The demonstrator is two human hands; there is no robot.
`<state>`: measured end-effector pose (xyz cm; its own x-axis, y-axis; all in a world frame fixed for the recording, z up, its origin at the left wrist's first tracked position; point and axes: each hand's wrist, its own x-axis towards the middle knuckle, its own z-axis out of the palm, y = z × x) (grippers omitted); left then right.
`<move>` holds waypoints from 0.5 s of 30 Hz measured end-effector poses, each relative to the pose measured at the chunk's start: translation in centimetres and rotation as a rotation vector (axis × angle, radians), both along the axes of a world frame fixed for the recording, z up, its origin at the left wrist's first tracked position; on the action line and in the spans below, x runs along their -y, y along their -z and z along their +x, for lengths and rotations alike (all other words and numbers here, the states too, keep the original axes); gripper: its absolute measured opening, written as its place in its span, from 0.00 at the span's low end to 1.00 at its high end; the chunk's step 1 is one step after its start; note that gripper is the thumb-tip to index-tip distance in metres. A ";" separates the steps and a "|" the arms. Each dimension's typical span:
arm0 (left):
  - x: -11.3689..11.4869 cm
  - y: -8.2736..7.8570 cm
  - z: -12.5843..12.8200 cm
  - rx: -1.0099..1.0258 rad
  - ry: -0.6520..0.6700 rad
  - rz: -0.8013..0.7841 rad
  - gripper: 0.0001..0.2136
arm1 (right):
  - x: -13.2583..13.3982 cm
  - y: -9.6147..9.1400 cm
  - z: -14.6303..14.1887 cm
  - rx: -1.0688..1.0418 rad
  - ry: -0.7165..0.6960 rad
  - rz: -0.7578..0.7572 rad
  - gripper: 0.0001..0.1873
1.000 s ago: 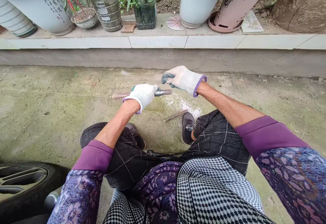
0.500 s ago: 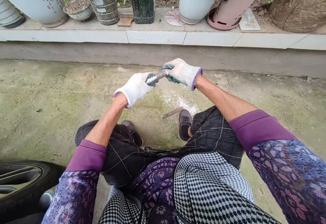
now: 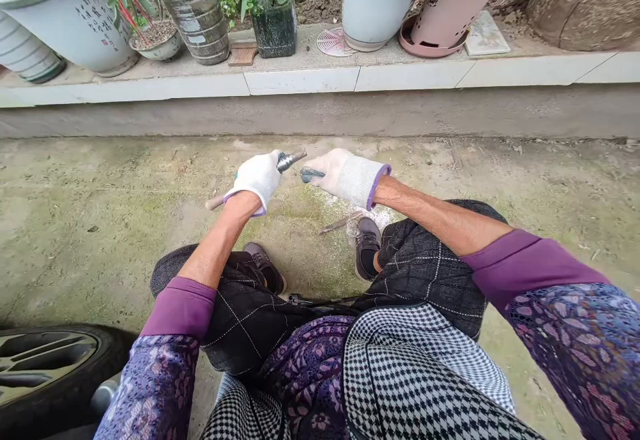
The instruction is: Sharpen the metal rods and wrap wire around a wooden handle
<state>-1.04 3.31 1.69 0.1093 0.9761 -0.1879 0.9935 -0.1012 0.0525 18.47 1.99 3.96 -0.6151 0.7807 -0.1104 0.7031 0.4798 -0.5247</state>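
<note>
White gloves with dark green palms cover both of my hands. My left hand [image 3: 257, 180] is wrapped round a wooden stick [image 3: 216, 202]. One end of the stick sticks out at the lower left, the other past my thumb, where a shiny silvery wrapping [image 3: 285, 162] surrounds it. Just right of that tip, my right hand [image 3: 340, 175] is closed with its fingers pressed together, apart from the stick. Whatever lies between those fingers, if anything, is hidden. On the ground below lies a thin brown piece of wood [image 3: 340, 223] beside scattered white bits [image 3: 383, 217].
A low tiled ledge [image 3: 300, 81] runs across the front, bearing several plant pots, among them a white pot [image 3: 380, 7] and a pink pot [image 3: 447, 3]. A car wheel [image 3: 65, 373] stands at the lower left. My shoes [image 3: 369, 240] flank the ground between my knees.
My right hand has come off the end of the stick and moved slightly down. My left hand has shifted left with the stick, whose two ends now show. The view has tilted slightly.
</note>
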 end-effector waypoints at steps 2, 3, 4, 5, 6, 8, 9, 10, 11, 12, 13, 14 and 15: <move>0.2 0.3 0.5 -0.136 0.053 -0.033 0.17 | -0.3 -0.6 0.1 0.120 -0.006 0.089 0.10; 0.5 0.4 0.8 -0.172 0.095 -0.044 0.18 | -0.6 -0.9 0.1 0.147 0.009 0.108 0.09; 0.7 0.4 1.1 -0.190 0.144 -0.053 0.18 | -1.0 -1.1 0.2 0.152 0.028 0.115 0.08; 1.0 0.5 1.5 -0.190 0.189 -0.064 0.18 | -1.4 -1.2 0.4 0.137 0.050 0.109 0.08; 1.2 0.4 1.7 -0.175 0.220 -0.080 0.18 | -1.8 -1.3 0.5 0.106 0.074 0.090 0.09; 1.5 0.2 1.9 -0.109 0.239 -0.113 0.17 | -2.6 -1.2 0.9 0.023 0.126 0.031 0.10; 1.6 0.1 1.8 -0.056 0.235 -0.111 0.16 | -2.8 -1.0 1.0 -0.014 0.152 -0.001 0.11; 1.7 0.0 1.6 0.014 0.228 -0.091 0.16 | -3.1 -0.9 1.0 -0.043 0.176 -0.029 0.12; 1.7 -0.2 1.4 0.096 0.220 -0.058 0.16 | -3.2 -0.6 1.0 -0.065 0.198 -0.052 0.12; 1.8 -0.3 1.2 0.185 0.211 -0.024 0.15 | -3.3 -0.4 1.0 -0.081 0.214 -0.068 0.12; 1.8 -0.5 1.0 0.277 0.198 0.003 0.14 | -3.3 -0.1 0.9 -0.089 0.225 -0.079 0.12; 1.9 -0.6 0.8 0.365 0.177 0.017 0.13 | -3.2 0.1 0.7 -0.094 0.232 -0.086 0.11; 2.0 -0.7 0.6 0.441 0.143 0.015 0.13 | -3.1 0.3 0.5 -0.097 0.234 -0.092 0.10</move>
